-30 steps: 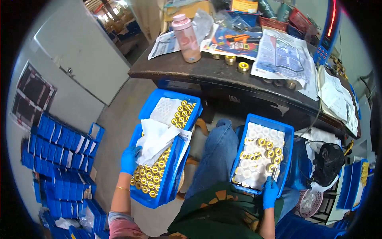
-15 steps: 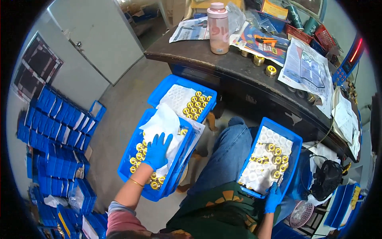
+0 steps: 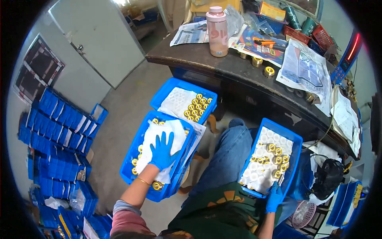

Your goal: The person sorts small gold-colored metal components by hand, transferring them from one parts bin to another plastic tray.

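Observation:
My left hand [image 3: 162,150], in a blue glove, lies flat with fingers spread on a white sheet [image 3: 153,137]. The sheet covers most of the brass-coloured round fittings [image 3: 134,162] in a blue bin [image 3: 126,159]; several show along its edges. At the lower right, my gloved right hand [image 3: 273,198] is closed at the near corner of another blue bin [image 3: 293,165]. A small silvery piece [image 3: 281,180] sticks up by its fingertips; its kind is unclear. That bin holds a white pocketed liner [image 3: 258,174] with several brass fittings [image 3: 277,160] on it.
A third blue bin [image 3: 161,92] with brass fittings stands beyond the left one. The dark desk [image 3: 191,59] carries a pink bottle [image 3: 217,34], newspapers [image 3: 304,65], orange-handled pliers [image 3: 264,42] and loose fittings [image 3: 269,72]. Stacked blue bins [image 3: 59,159] line the left wall.
The white sheet now lies flatter and nearer, covering more fittings, and some at the bin's far end have come into view. My left hand has shifted slightly right. My right hand stays put.

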A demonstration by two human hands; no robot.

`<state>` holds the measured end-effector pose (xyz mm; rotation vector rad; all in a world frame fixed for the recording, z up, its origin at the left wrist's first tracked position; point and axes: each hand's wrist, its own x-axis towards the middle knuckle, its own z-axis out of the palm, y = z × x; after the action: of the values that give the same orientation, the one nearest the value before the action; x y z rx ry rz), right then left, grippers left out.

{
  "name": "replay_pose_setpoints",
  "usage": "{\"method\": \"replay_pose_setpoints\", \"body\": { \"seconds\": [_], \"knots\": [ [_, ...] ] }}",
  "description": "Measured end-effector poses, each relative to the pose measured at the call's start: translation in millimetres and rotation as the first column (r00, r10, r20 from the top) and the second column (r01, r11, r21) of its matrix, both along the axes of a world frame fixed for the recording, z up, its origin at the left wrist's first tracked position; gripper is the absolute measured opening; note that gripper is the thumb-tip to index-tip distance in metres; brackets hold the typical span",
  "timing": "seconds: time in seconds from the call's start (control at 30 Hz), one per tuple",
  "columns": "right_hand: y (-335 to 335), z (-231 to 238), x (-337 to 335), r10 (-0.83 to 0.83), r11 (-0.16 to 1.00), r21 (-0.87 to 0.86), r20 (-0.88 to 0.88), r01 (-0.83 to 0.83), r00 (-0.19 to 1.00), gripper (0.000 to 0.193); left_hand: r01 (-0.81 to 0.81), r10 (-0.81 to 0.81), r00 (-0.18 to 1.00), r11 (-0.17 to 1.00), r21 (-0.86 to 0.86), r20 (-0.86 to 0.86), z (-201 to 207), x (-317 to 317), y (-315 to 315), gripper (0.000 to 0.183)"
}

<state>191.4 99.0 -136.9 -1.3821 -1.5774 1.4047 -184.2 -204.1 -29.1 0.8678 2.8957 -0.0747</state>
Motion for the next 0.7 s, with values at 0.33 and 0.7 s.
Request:
{"method": "replay_pose_setpoints", "body": {
  "seconds": [0.33,0.7],
  "knots": [
    [2.1,-7.7,3.4,0.010,1.000,0.005,0.007,-0.010,1.000,0.033,0.187,-0.184,0.981,0.982,-0.033,0.068,54.4,-4.9,-40.2,0.072],
    [-7.3,33.9,-12.2,-0.001,0.995,-0.103,0.006,0.001,1.000,0.029,0.313,-0.313,0.948,0.950,-0.007,-0.057,19.3,-33.9,-25.4,0.073]
  ]
}}
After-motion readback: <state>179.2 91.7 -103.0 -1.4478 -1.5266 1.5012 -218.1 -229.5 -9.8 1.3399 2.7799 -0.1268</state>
